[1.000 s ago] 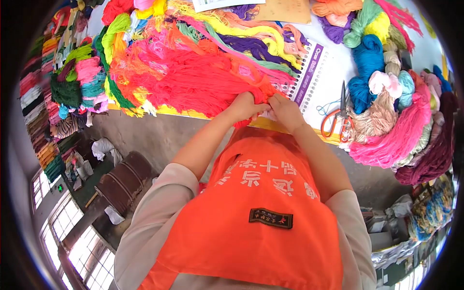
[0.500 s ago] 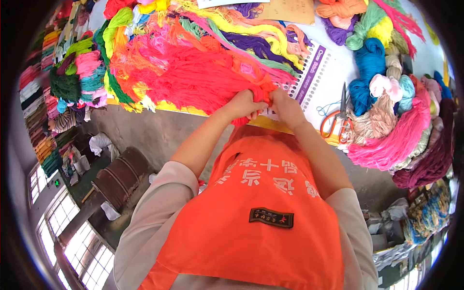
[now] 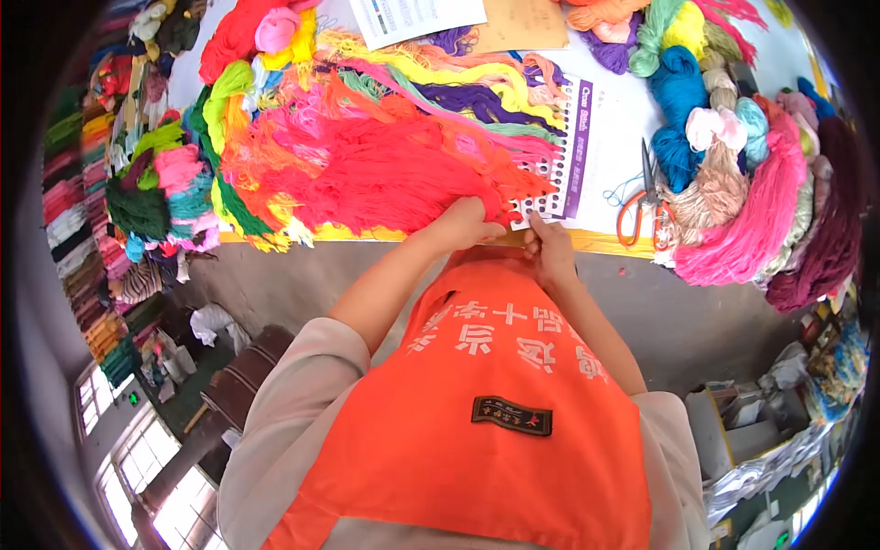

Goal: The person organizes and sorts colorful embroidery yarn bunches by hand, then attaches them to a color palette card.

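Note:
A thick bundle of red thread (image 3: 385, 165) lies along the table's near edge, its narrow end over a punched white card with a purple strip (image 3: 577, 151). At that end my left hand (image 3: 466, 223) is closed, its fingers pinched at the red thread. My right hand (image 3: 550, 246) is closed at the card's lower left edge, just right of the red thread; what its fingers hold is too small to make out. Skeins of purple thread (image 3: 477, 103) and yellow thread (image 3: 513, 82) lie behind the red bundle.
Scissors with orange handles (image 3: 644, 206) lie right of the card. Blue skeins (image 3: 680, 101) and a pink skein (image 3: 733, 229) are beyond them, the pink one hanging over the edge. A printed sheet (image 3: 417, 16) lies at the back. Green skeins (image 3: 137, 197) hang at left.
My right hand has come off the red thread and moved down, apart from my left hand. The thread's end now lies spread over the card. The whole view has shifted slightly.

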Tool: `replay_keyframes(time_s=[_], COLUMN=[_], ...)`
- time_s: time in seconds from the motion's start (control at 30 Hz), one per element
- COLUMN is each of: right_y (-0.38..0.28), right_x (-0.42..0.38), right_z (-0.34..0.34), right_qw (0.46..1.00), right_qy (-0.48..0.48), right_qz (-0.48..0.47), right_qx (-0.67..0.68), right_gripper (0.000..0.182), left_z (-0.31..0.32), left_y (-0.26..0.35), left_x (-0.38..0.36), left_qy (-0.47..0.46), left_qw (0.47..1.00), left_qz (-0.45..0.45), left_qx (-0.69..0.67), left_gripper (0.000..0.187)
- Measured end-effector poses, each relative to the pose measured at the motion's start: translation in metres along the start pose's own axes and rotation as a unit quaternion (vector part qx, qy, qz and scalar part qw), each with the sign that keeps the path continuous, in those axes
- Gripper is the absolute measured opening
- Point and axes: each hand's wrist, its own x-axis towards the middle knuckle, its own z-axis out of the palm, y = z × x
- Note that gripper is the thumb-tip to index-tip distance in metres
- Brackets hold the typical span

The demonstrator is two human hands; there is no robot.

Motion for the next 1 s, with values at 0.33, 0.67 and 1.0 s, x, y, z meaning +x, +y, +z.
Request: replay_keyframes(time_s=[0.33, 0.67, 1.0], right_y=[0.014, 0.017, 0.007], right_x=[0.002, 0.001, 0.018], right_z=[0.007, 0.013, -0.001], right_qw=[0.985, 0.986, 0.992], right_qy=[0.113, 0.119, 0.095], right_qz=[-0.103, -0.107, -0.053], right_qx=[-0.080, -0.034, -0.071], right_gripper=[0.032, 0.026, 0.033], left_z=[-0.030, -0.014, -0.075], left_y=[-0.006, 0.040, -0.006], left_x=[-0.012, -0.002, -0.022], left_qy=[-0.012, 0.024, 0.024], left_qw=[0.973, 0.933, 0.998], left_qz=[-0.047, -0.065, -0.032], left_qx=[0.228, 0.354, 0.056], left_gripper=[0.033, 0.026, 0.036])
